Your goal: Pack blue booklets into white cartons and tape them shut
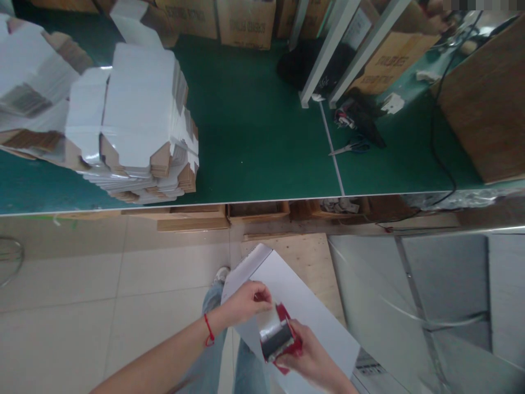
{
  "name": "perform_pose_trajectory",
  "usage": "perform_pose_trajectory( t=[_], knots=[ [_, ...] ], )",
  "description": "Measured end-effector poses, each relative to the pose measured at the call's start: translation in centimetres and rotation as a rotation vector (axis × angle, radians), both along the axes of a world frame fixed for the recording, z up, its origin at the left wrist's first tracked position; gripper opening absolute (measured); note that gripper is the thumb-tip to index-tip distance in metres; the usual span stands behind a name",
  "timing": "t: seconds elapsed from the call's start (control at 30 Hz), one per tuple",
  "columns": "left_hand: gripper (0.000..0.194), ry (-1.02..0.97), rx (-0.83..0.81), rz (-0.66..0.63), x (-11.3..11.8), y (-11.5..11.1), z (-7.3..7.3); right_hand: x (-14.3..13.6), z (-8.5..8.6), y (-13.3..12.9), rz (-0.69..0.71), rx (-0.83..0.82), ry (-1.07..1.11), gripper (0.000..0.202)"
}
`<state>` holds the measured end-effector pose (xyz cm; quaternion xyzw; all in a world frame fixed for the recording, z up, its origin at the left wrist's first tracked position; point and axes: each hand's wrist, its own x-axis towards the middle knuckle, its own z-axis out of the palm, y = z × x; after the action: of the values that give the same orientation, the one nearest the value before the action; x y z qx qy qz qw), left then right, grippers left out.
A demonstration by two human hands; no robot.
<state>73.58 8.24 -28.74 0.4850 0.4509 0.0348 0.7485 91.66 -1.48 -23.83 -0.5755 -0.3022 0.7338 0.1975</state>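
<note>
In the head view a large white box (305, 295) lies tilted below the bench edge. Above it my right hand (309, 350) is closed around a red tape dispenser (283, 317) carrying a roll of clear tape. My left hand (248, 301) is pinched at the end of the tape strip (267, 320) that comes off the roll. A red string bracelet circles the left wrist.
Stacks of flattened white cartons (139, 104) stand on the green bench (241, 126). Scissors (350, 148), a black cable (435, 131) and brown cartons (246, 22) are on it too. A plywood sheet (303, 251) and strapped grey-white boxes (447, 279) are at floor level.
</note>
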Motion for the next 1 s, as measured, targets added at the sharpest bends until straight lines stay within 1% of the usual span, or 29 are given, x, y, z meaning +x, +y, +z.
perform_pose_trajectory(
  t=[0.07, 0.13, 0.2, 0.27, 0.4, 0.5, 0.6, 0.67, 0.77, 0.9, 1.0],
  knots=[
    [0.015, -0.014, 0.014, -0.003, -0.2, 0.2, -0.1, -0.1, 0.2, 0.3, 0.011, -0.001, 0.016, 0.014],
    [0.015, -0.014, -0.015, 0.008, -0.5, 0.3, -0.2, -0.2, 0.3, 0.3, 0.012, -0.002, 0.015, 0.012],
    [0.019, -0.01, -0.047, 0.006, -0.8, 0.4, -0.4, -0.2, 0.2, 0.1, 0.001, -0.009, 0.006, 0.011],
    [0.023, -0.013, -0.046, -0.003, -1.0, 0.5, -0.4, -0.2, 0.0, -0.3, -0.006, -0.019, 0.015, 0.012],
    [0.027, -0.006, 0.007, 0.016, -0.9, 0.6, 0.2, 0.2, -0.7, -1.0, 0.019, 0.014, -0.015, 0.015],
    [0.029, 0.084, 0.027, 0.022, -1.0, 0.4, 0.7, 0.5, -1.1, -1.2, 0.042, 0.036, -0.028, 0.017],
    [0.032, 0.19, -0.013, 0.003, -1.8, -0.4, 0.9, 0.7, -1.1, -1.3, 0.057, 0.033, -0.054, 0.022],
    [0.033, 0.234, -0.01, -0.002, -2.4, -1.3, 1.2, 0.7, -1.1, -1.4, 0.07, 0.035, -0.085, 0.024],
    [0.032, 0.274, 0.003, 0.032, -3.0, -2.5, 2.0, 0.6, -1.0, -1.7, 0.086, 0.059, -0.079, 0.021],
    [0.027, 0.319, -0.01, 0.095, -2.9, -3.2, 3.1, 0.5, -1.1, -2.1, 0.098, 0.112, -0.081, 0.015],
    [0.021, 0.335, -0.059, 0.137, -2.6, -3.3, 3.4, 0.5, -1.2, -2.2, 0.108, 0.129, -0.079, 0.012]
  ],
)
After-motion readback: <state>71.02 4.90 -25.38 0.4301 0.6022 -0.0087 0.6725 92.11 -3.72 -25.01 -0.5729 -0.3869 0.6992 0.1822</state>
